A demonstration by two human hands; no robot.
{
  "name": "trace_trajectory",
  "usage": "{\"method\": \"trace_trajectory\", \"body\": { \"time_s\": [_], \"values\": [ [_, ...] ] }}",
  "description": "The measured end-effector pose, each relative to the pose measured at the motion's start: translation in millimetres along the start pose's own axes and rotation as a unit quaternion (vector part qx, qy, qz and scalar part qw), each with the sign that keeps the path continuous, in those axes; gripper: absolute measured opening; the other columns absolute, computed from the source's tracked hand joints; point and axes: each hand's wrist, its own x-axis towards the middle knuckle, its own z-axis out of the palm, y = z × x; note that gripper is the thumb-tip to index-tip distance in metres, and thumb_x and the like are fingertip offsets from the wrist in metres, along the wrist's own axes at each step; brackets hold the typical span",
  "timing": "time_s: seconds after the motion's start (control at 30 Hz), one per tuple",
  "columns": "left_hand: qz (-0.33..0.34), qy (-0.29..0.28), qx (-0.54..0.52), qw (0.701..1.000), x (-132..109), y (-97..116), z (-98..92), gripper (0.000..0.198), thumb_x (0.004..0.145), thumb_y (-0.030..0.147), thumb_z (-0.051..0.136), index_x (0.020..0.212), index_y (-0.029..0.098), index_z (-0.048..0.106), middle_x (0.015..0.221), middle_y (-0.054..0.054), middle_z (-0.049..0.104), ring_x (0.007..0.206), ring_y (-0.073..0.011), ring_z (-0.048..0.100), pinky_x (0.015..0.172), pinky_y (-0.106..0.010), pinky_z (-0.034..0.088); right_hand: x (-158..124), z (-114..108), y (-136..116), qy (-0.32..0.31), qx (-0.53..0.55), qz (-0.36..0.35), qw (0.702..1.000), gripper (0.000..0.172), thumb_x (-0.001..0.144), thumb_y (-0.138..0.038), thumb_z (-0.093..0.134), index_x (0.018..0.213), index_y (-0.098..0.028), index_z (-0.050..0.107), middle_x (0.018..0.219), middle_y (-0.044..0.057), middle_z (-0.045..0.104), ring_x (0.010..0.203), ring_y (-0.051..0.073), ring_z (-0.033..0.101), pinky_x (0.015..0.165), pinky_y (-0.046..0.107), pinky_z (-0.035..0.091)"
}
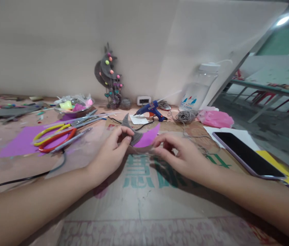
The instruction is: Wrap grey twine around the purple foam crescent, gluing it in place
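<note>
Scissors [67,129] lie on a purple sheet [18,143] at left; a blue glue gun [151,110] sits near the wall, a phone [249,155] at the worktop's [144,205] right.

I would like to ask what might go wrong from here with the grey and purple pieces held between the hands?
The left hand pinches the grey piece and the right hand the purple piece, so a slip could shift them apart. The glue gun lies just behind; reaching blindly might mean touching its nozzle. The phone sits beside the right forearm and could be nudged.
</note>
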Motion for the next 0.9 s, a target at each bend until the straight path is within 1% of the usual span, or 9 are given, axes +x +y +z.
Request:
{"method": "trace_trajectory", "body": {
  "time_s": [0.07,0.13,0.27,0.37,0.5,0.6,0.7,0.77,0.9],
  "values": [
    [0.009,0.021,0.010,1.000,-1,1,-0.6,0.007,0.089,0.024,0.043,0.095,0.022,0.047,0.089,0.000,0.052,0.085,-0.0153,0.053,0.071,-0.030,0.045,-1,6,-3,-0.041,-0.005,0.026,0.999,0.016,0.085,-0.031,0.055,0.095,-0.019,0.057,0.065,-0.002,0.056,0.057,0.012,0.051,0.051,0.023,0.037],
    [0.025,0.031,0.029,0.999,-1,1,-0.7,0.008,0.089,0.022,0.044,0.096,0.021,0.048,0.092,-0.001,0.052,0.089,-0.0152,0.053,0.076,-0.030,0.045,-1,11,-3,-0.059,0.009,0.049,0.997,0.019,0.083,-0.028,0.057,0.100,-0.019,0.055,0.063,-0.003,0.056,0.053,0.011,0.049,0.049,0.023,0.037],
    [0.048,0.026,0.054,0.997,0,1,-0.4,0.011,0.086,0.019,0.046,0.097,0.020,0.050,0.096,-0.002,0.054,0.090,-0.0151,0.054,0.080,-0.032,0.045,-1,18,-6,-0.112,0.106,0.062,0.986,0.023,0.085,-0.022,0.054,0.108,-0.018,0.051,0.074,0.000,0.063,0.055,0.010,0.055,0.049,0.021,0.041],
    [0.051,0.006,0.069,0.996,0,0,0.0,0.016,0.085,0.017,0.046,0.099,0.019,0.052,0.101,-0.004,0.055,0.094,-0.0165,0.055,0.083,-0.034,0.046,-3,18,-10,-0.151,0.108,0.051,0.981,0.027,0.089,-0.021,0.048,0.115,-0.018,0.052,0.071,0.000,0.065,0.060,0.012,0.058,0.055,0.023,0.045],
    [0.044,-0.048,0.071,0.995,-2,-2,0.9,0.036,0.079,0.008,0.044,0.112,0.021,0.052,0.113,-0.007,0.055,0.102,-0.0180,0.056,0.088,-0.036,0.047,-5,15,-7,-0.104,0.015,0.005,0.994,0.021,0.088,-0.024,0.051,0.106,-0.021,0.061,0.087,0.004,0.068,0.074,0.014,0.061,0.066,0.026,0.046],
    [0.043,-0.098,0.067,0.992,-5,-3,2.1,0.052,0.075,0.002,0.042,0.122,0.024,0.047,0.122,-0.008,0.049,0.105,-0.0182,0.057,0.087,-0.035,0.049,-4,11,1,-0.069,-0.053,0.000,0.996,0.023,0.086,-0.028,0.056,0.107,-0.019,0.059,0.077,0.002,0.066,0.065,0.014,0.058,0.059,0.025,0.042],
    [0.035,-0.107,0.090,0.990,-8,-1,3.6,0.052,0.079,0.008,0.046,0.127,0.026,0.043,0.122,-0.008,0.045,0.099,-0.0173,0.061,0.088,-0.036,0.050,-2,6,8,-0.043,-0.131,-0.054,0.989,0.013,0.085,-0.024,0.056,0.094,-0.018,0.062,0.079,0.004,0.067,0.070,0.015,0.058,0.062,0.026,0.040],
    [0.030,-0.105,0.115,0.987,-9,1,4.4,0.051,0.079,0.013,0.051,0.127,0.028,0.042,0.120,-0.007,0.044,0.096,-0.0172,0.062,0.086,-0.037,0.050,-1,3,9,-0.033,-0.155,-0.098,0.983,0.012,0.087,-0.022,0.053,0.087,-0.018,0.064,0.079,0.005,0.067,0.072,0.016,0.058,0.065,0.027,0.040],
    [0.054,-0.101,0.160,0.980,-9,4,4.6,0.047,0.078,0.018,0.059,0.122,0.028,0.045,0.116,-0.005,0.045,0.090,-0.0167,0.062,0.083,-0.036,0.050,-1,1,5,-0.006,-0.110,-0.148,0.983,0.013,0.088,-0.023,0.053,0.085,-0.018,0.064,0.076,0.004,0.067,0.066,0.013,0.057,0.063,0.025,0.040]
  ]
}}
